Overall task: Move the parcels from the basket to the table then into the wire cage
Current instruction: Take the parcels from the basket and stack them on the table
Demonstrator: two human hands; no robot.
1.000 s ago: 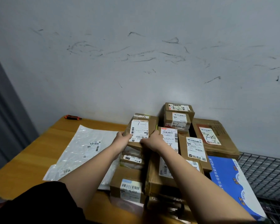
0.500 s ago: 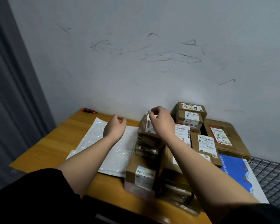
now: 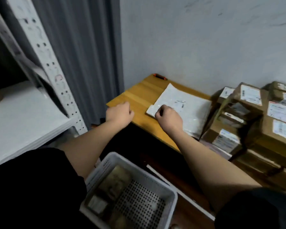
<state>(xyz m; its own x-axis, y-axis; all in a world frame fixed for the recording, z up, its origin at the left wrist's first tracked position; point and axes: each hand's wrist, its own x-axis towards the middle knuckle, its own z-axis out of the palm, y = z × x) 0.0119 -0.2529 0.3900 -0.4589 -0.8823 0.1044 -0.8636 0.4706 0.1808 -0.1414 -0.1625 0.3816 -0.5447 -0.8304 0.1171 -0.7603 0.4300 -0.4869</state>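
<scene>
Low in the head view stands a white perforated basket (image 3: 104,164) holding a few brown parcels (image 3: 116,180). Above it is the wooden table (image 3: 139,95), where a flat white mailer (image 3: 185,109) lies. To the mailer's right, several labelled cardboard parcels (image 3: 248,113) are stacked. My left hand (image 3: 118,113) hovers over the table's left corner, fingers loosely curled and holding nothing. My right hand (image 3: 168,117) hangs over the near corner of the mailer, also loosely curled and holding nothing. The wire cage is out of view.
A white metal shelf (image 3: 23,113) stands at the left, with a grey curtain (image 3: 82,55) behind it. An orange-and-black cutter (image 3: 160,76) lies at the table's far edge by the wall. The floor between basket and table is dark.
Both hands have let go of the small parcel on the stack and drawn back left. My view has swung left and down, bringing the basket and shelf into sight.
</scene>
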